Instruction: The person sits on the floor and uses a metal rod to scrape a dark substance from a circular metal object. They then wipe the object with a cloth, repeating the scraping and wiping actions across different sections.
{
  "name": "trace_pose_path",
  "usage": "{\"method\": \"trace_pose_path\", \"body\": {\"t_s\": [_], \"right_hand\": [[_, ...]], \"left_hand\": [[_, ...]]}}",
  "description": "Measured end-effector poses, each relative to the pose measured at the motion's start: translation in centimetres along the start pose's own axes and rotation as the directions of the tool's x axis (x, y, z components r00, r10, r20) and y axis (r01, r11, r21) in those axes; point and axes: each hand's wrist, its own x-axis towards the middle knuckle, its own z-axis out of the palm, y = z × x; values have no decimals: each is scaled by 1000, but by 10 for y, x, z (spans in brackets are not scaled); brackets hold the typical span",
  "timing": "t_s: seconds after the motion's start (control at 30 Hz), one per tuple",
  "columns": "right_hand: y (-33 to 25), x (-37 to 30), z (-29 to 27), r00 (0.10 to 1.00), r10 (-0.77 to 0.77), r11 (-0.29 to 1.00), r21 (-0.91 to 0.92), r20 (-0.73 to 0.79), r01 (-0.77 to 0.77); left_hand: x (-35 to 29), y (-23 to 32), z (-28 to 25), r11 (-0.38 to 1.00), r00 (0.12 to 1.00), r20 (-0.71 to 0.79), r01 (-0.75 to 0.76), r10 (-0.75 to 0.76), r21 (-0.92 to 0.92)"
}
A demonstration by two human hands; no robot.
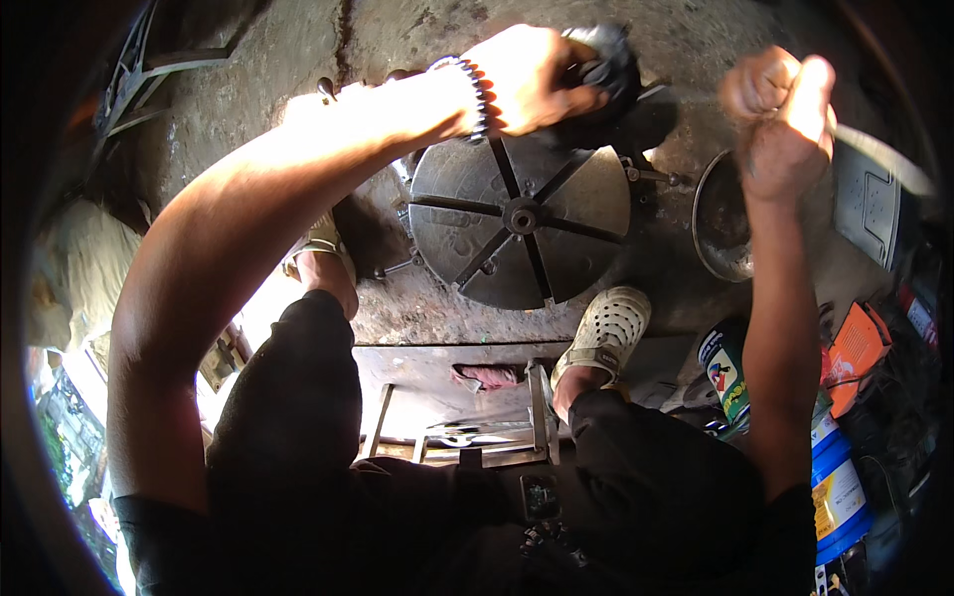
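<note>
At the far edge of the round slotted plate (522,221), L hand (532,79) is clamped on a black lump (614,74), can't tell what; R hand (790,129), well apart, is closed round a pale stick-like thing (884,159), blurred. Risk imo: a slip or bad aim w/ it could catch L knuckles. Printed labels on a can (723,368) & blue tub (840,492).

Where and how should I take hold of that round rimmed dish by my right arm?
Probably by the left rim of the round dish, coming from the left. That thin curved edge is exposed, with a gap between it and the slotted metal disc, while your right forearm covers its right side.
</note>
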Motion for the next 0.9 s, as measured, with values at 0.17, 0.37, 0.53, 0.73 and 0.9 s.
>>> {"method": "trace_pose_path", "body": {"t_s": [0.17, 0.37, 0.53, 0.73, 0.9], "right_hand": [[-28, 6, -51, 1000, 4, 869, 495, 22, -14], [-29, -32, -61, 980, 25, 852, 509, 197, -124], [-43, -46, -38, 955, 130, 796, 546, 267, -261], [-20, -51, -4, 908, 121, 764, 547, 401, -343], [1, -58, 20, 938, 226, 810, 484, 263, -331]], "left_hand": [[5, 16, -32, 990, 975, -203, -108, 89, -89], [-19, 20, -45, 977, 990, 117, 102, -81, -186], [-22, 26, -46, 982, 939, 324, 156, -116, -102], [-12, -52, 8, 999, 976, 214, -47, 48, -8], [-14, -46, 5, 995, 983, 164, -95, 86, 45]]}}
